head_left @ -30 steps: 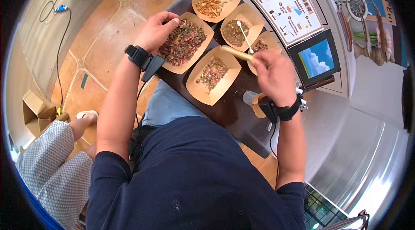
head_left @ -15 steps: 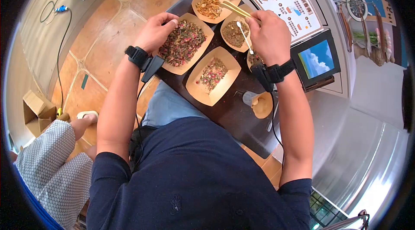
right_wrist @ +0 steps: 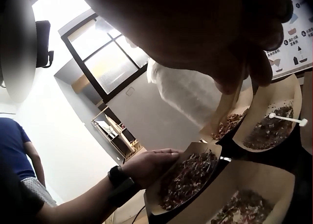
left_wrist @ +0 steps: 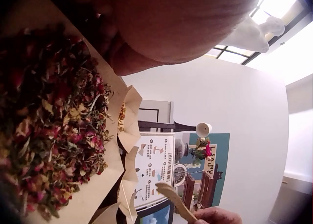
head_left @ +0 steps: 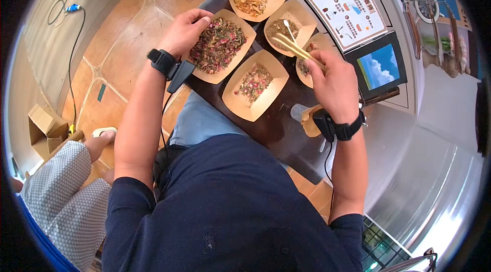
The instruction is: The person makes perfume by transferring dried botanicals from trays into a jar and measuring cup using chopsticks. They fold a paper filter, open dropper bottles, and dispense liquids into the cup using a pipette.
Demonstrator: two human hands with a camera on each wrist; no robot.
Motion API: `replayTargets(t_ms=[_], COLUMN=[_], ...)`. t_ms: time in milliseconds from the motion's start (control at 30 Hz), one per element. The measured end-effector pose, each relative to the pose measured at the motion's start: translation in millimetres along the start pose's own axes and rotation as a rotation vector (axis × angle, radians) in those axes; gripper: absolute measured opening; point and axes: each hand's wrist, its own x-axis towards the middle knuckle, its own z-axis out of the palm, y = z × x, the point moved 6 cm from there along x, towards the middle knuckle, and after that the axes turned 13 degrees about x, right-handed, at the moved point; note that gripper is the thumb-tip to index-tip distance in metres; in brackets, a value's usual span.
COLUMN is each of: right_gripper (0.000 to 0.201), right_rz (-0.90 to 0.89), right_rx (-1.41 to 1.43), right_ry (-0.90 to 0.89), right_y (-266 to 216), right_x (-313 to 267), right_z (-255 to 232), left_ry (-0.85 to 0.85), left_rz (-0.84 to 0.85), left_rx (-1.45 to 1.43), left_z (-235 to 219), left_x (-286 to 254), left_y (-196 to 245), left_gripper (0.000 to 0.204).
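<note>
My left hand (head_left: 183, 34) grips the upper left corner of a large paper tray (head_left: 241, 56), thumb at the rim. Dried petals and leaves (head_left: 219, 44) fill that tray. In my right hand (head_left: 333, 80) is a pair of wooden tongs (head_left: 302, 53), pinched near the back end. Their tips point left, over a tray of brown crumbled herbs (head_left: 277, 29), where a small white spoon (head_left: 289, 29) lies. The left wrist view also catches the tongs (left_wrist: 172, 195), low in the picture. My right fingers are dark in the right wrist view.
A tray of orange-brown dried peel (head_left: 250, 2) stands at the far end. A tray of mixed petals (head_left: 254, 83) is nearest me, and a smaller tray (head_left: 306, 75) lies beneath the right hand. Beside them are a plastic cup (head_left: 297, 112), an instruction sheet (head_left: 341, 3) and a screen (head_left: 378, 69).
The tongs swung up toward the dried peel tray half a second ago, then back down and right over the crumbled herbs. The left hand stays at its tray.
</note>
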Motion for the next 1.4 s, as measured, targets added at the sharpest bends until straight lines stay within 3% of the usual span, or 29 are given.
replayTargets(t_ms=[233, 333, 700, 800, 967, 1400], right_gripper=[0.015, 0.014, 0.015, 0.016, 0.016, 0.008], right_rz=[-0.083, -0.139, -0.26, -0.285, -0.359, -0.378], right_rx=[-0.131, -0.132, -0.072, -0.197, -0.024, -0.117], right_ry=[-0.315, -0.352, -0.39, -0.333, -0.311, -0.349], right_y=[-7.3, -14.3, -26.4, -26.8, -40.9, -38.5], right_x=[-35.3, -42.1, -51.4, -48.8, -48.0, -48.4], right_z=[16.1, 26.2, 52.1, 53.6, 53.6, 66.8], left_ry=[0.003, -0.01, -0.012, -0.033, -0.008, -0.004], left_rz=[0.013, -0.011, -0.028, -0.024, -0.016, -0.011], left_rx=[0.0, 0.0, 0.044, 0.006, 0.054, 0.078], left_z=[-0.9, -1.6, -3.5, -3.5, -5.3, -5.4], left_x=[2.4, 0.3, -3.4, -4.1, -6.5, -4.6], left_y=[-2.8, -1.6, 3.1, 5.7, 9.1, 5.8], left_gripper=[0.033, 0.034, 0.035, 0.036, 0.037, 0.038])
